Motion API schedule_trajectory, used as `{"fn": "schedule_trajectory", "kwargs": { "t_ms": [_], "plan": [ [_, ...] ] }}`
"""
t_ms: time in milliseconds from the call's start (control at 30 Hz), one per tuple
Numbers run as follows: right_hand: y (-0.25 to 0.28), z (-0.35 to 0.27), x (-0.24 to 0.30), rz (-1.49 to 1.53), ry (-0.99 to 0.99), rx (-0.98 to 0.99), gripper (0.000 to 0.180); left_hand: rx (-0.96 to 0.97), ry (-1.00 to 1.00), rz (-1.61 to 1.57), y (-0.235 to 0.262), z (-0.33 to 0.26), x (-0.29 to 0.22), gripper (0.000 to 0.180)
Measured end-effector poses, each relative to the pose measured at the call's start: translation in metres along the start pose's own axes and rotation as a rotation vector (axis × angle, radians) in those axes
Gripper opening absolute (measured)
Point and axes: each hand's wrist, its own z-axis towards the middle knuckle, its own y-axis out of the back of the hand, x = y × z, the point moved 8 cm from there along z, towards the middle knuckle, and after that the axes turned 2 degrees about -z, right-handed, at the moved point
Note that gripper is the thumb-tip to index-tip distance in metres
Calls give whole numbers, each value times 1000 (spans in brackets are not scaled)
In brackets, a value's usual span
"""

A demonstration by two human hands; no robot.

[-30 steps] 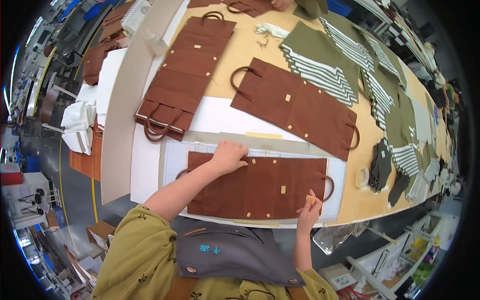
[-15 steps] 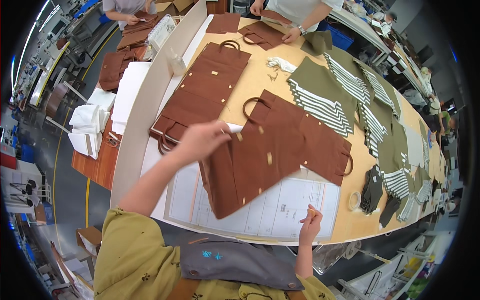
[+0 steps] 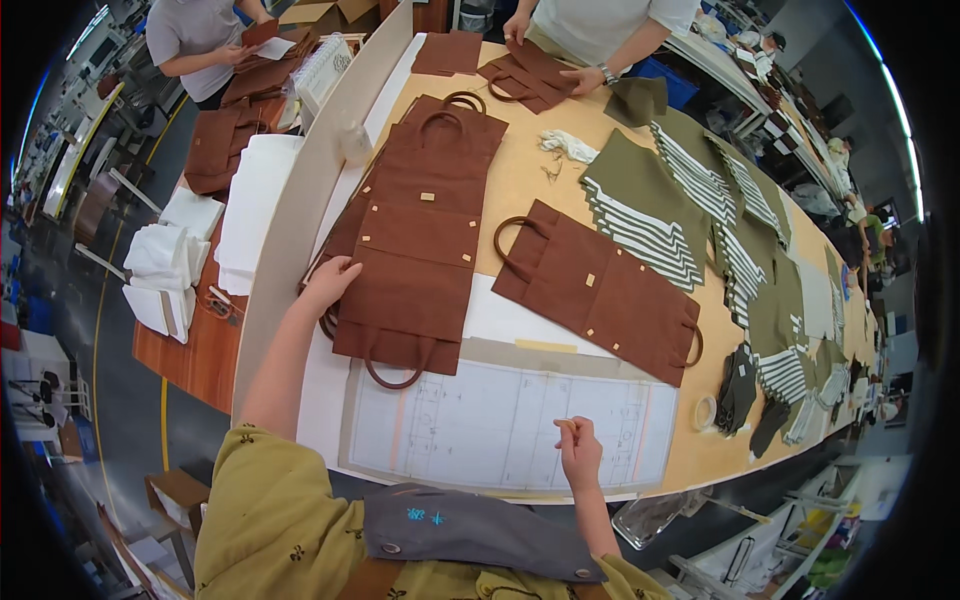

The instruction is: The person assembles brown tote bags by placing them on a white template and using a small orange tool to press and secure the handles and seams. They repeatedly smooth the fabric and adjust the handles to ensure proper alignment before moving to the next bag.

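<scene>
My left hand (image 3: 330, 283) rests flat on the left edge of a stack of brown fabric bag panels (image 3: 412, 240) with loop handles, lying lengthwise on the table. My right hand (image 3: 579, 450) hovers over a white paper template sheet (image 3: 500, 425) near the table's front edge, its fingers pinched together; I cannot tell whether anything small is in them. A second pile of brown bag panels (image 3: 605, 295) lies to the right of the first, apart from both hands.
Olive and striped fabric pieces (image 3: 650, 205) cover the right side of the tan table (image 3: 525, 175). A tape roll (image 3: 706, 411) sits at the right. Two other people handle brown pieces at the far end. White folded cloth (image 3: 170, 265) lies on a side table.
My left hand carried the brown bag panel from the template sheet leftward and laid it on the left stack. The template is uncovered. My right hand stayed near the front edge.
</scene>
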Motion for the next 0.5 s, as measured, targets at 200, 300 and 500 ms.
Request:
{"fn": "schedule_trajectory", "kwargs": {
  "t_ms": [200,300,500],
  "plan": [
    [-33,26,37,20,78,116,12,-99,-145,180,3,-17,-12,38],
    [-40,31,43,52,60,140,13,-218,-360,297,3,-57,-106,32],
    [-41,50,37,2,108,207,14,-378,-620,764,42,-94,-275,23]
  ]
}}
